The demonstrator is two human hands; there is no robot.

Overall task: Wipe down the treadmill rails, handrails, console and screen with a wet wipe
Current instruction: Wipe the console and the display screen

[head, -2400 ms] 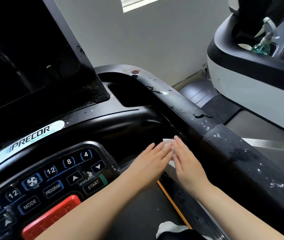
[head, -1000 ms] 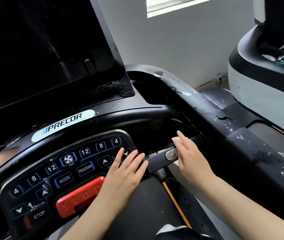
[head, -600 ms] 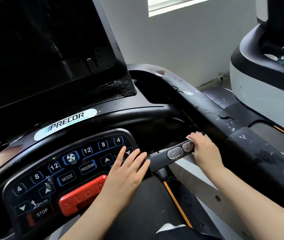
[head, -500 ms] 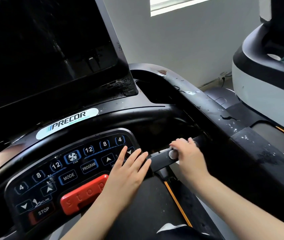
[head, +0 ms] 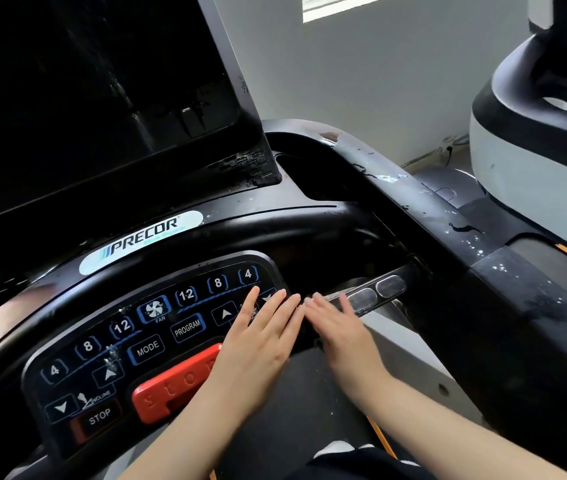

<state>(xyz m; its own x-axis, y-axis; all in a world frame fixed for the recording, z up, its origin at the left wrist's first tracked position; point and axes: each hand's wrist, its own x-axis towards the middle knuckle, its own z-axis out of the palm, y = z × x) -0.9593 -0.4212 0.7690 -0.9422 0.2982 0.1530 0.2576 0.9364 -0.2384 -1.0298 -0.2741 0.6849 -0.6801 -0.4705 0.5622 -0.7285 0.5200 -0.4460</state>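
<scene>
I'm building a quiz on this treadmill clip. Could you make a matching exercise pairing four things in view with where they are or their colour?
Things:
1. large stop button
2. left hand
3. right hand
4. Precor label

Descriptions:
A. below the dark screen
B. red
C. fingers flat on the keypad's right edge
D. by the near end of the sensor handlebar

Pairs: 1-B, 2-C, 3-D, 4-A
</scene>
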